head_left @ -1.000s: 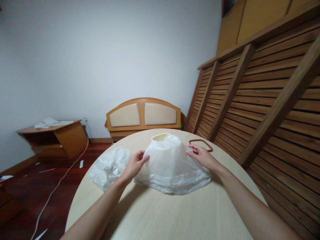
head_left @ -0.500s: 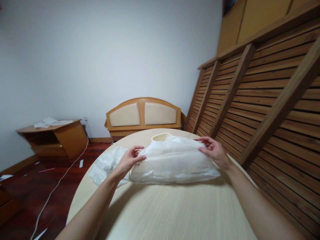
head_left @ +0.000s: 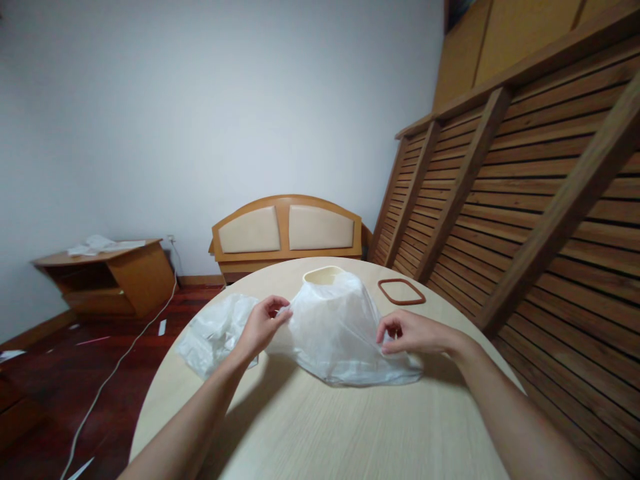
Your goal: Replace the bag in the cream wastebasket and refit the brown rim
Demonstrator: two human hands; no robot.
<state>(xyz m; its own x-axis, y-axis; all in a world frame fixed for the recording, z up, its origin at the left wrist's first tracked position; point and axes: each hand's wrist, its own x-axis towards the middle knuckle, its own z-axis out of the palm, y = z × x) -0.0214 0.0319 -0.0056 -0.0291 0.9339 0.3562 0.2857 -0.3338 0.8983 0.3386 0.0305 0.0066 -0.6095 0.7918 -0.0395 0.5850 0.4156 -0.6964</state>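
Observation:
A thin white plastic bag point(head_left: 340, 333) lies draped over a cream container point(head_left: 324, 274) in the middle of the round pale wooden table point(head_left: 320, 427). My left hand point(head_left: 263, 323) pinches the bag's left edge. My right hand point(head_left: 415, 333) pinches its right side, low near the tabletop. Only the container's rim shows above the plastic.
A second crumpled clear bag point(head_left: 215, 333) lies left of the first, partly behind my left hand. A brown rounded-square ring point(head_left: 401, 292) rests on the table at the back right. Slatted wooden panels point(head_left: 525, 200) stand close on the right. A headboard point(head_left: 287, 230) and a low cabinet point(head_left: 110, 277) stand beyond.
Half a second ago both hands held the bag stretched wide and raised. Now my right hand has come down and inward, the bag hangs in a peak over the container, and the ring shows again.

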